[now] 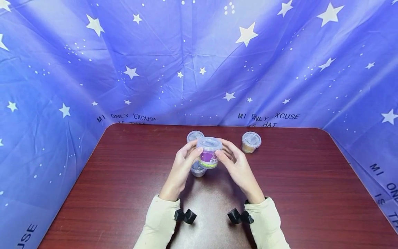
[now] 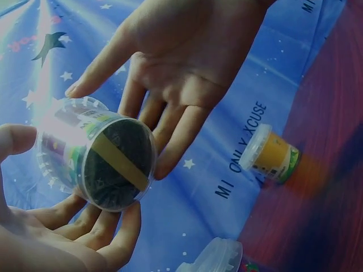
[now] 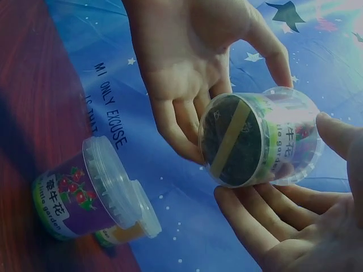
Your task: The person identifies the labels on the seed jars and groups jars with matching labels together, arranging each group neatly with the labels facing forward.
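Observation:
Between both hands is a clear plastic cup (image 1: 209, 157) with a transparent lid and a purple and green label, raised above the table in the head view. My left hand (image 1: 181, 164) holds its left side and my right hand (image 1: 237, 166) its right side, thumbs at the front. Both wrist views show the cup's round base (image 2: 118, 164), dark inside with a tan strip across it. Red flowers and printing, including "little garden", show on the label in the right wrist view. The fingers behind the cup are partly hidden in the head view.
Behind the held cup stands a lidded cup (image 1: 195, 135), with another (image 1: 198, 171) partly hidden below it. A lidded cup with a yellow-orange label (image 1: 250, 143) stands further right. Beneath is a dark red wooden table (image 1: 304, 180); blue star-printed cloth (image 1: 161, 62) surrounds its back and sides.

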Demonstrator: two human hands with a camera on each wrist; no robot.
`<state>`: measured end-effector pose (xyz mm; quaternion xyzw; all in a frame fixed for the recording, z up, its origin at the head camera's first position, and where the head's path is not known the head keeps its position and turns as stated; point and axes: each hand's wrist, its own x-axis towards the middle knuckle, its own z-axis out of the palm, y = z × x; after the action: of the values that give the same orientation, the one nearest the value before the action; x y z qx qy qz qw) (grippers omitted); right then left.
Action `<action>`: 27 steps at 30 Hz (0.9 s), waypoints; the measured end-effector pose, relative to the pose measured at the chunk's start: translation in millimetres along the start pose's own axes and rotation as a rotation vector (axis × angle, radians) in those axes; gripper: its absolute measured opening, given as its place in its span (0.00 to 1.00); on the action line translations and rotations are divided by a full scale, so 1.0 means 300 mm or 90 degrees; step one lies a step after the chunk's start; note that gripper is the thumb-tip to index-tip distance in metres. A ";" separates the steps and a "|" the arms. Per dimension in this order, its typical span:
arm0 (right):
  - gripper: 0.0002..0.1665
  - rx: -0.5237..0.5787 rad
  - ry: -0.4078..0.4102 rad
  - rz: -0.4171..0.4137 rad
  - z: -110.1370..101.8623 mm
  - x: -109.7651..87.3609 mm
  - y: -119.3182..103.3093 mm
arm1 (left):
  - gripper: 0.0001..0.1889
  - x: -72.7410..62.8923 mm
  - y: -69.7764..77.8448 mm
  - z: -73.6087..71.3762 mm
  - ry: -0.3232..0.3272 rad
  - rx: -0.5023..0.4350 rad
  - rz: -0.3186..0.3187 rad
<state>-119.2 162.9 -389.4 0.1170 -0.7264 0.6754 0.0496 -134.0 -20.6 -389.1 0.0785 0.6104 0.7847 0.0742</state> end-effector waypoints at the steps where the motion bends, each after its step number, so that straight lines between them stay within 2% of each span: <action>1: 0.26 -0.006 -0.001 -0.002 0.001 -0.001 0.000 | 0.27 0.001 -0.002 -0.001 -0.006 -0.005 0.001; 4: 0.26 -0.004 0.004 -0.004 0.003 -0.001 -0.002 | 0.27 0.003 -0.008 -0.002 -0.009 -0.002 0.001; 10: 0.26 0.018 0.048 0.003 0.005 -0.001 -0.010 | 0.23 0.001 -0.007 0.004 0.031 0.057 0.032; 18: 0.27 0.011 0.045 -0.009 0.006 -0.003 -0.007 | 0.29 -0.002 -0.007 0.016 0.013 0.052 0.031; 27: 0.23 0.036 0.048 -0.010 0.004 -0.004 -0.014 | 0.25 -0.001 0.003 0.009 0.008 0.047 0.021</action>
<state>-116.9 161.5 -385.6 0.0983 -0.7036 0.6994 0.0788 -133.0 -18.3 -387.4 0.0863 0.6381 0.7632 0.0549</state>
